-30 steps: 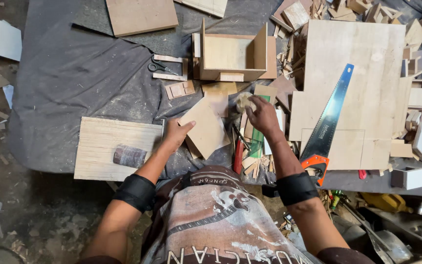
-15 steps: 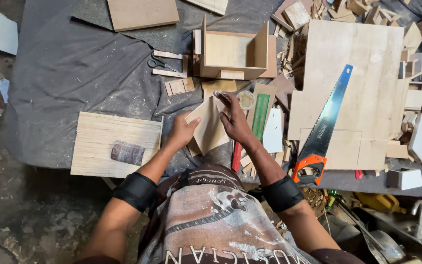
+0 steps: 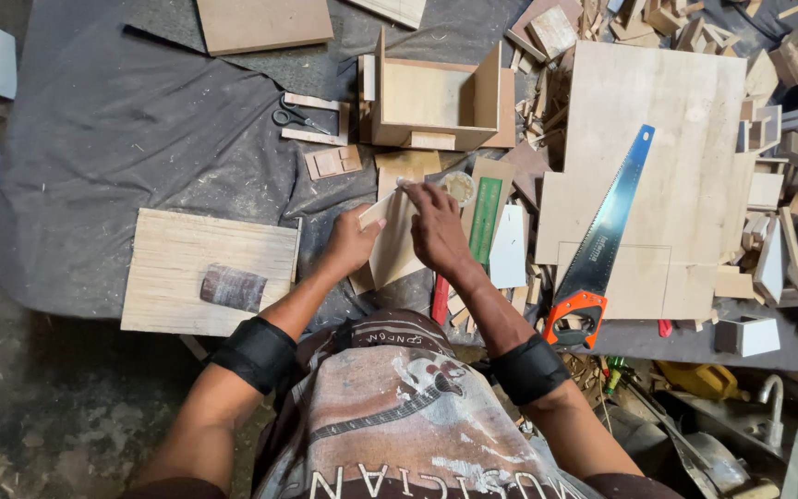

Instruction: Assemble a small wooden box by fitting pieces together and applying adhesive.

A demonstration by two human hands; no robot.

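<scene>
Both hands meet over a thin plywood piece [image 3: 397,242] on the dark cloth [image 3: 140,139]. Left hand [image 3: 353,242] curls around the piece's left edge, fingers closed on it. Right hand [image 3: 431,225] lies on top of the piece, fingertips pinched near its upper end on something small; I cannot tell what. Just right of my right hand: a green ruler [image 3: 486,218] and a white card [image 3: 511,246]. Ahead, beyond the piece, an open wooden box [image 3: 436,97]; scissors [image 3: 296,116] to its left. Well left of my left hand, a plywood board [image 3: 187,259] with a sandpaper roll [image 3: 233,286] on it. Far right, a handsaw [image 3: 602,245], orange handle, lies on a large plywood sheet [image 3: 667,120], offcuts around it.
</scene>
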